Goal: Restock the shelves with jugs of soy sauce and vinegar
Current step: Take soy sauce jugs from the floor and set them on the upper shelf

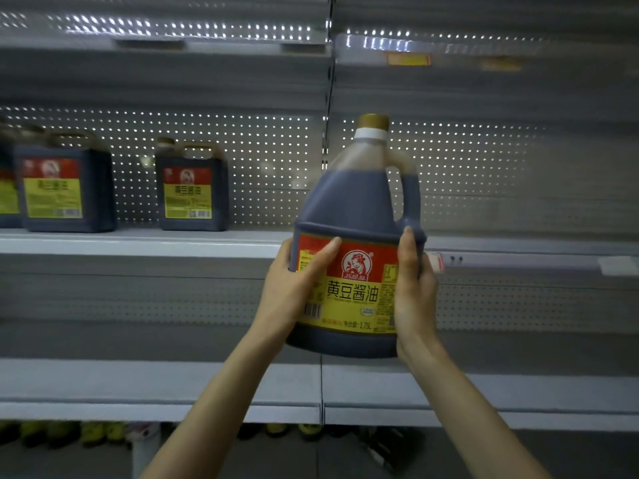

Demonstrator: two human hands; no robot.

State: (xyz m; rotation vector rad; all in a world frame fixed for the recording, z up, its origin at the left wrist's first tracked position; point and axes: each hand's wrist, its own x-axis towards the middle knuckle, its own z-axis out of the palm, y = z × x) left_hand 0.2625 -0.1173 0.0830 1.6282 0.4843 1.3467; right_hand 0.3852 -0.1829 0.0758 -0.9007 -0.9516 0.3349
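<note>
Plastic jug point(371, 152) (dark sauce point(349, 202)), two-handed grip

Both arms are up and stretched forward, bare forearms coming in from the bottom and angling toward each other. Left hand point(294, 288) grips the left side of the jug point(349, 209), thumb laid diagonally across the front, the rest of its fingers wrapped round the back where you can't see them. Right hand point(415, 295) clamps the opposite side, thumb pointing pretty much straight up along the edge, fingers likewise hidden behind. Wrists sit about level, palms facing each other.
</note>
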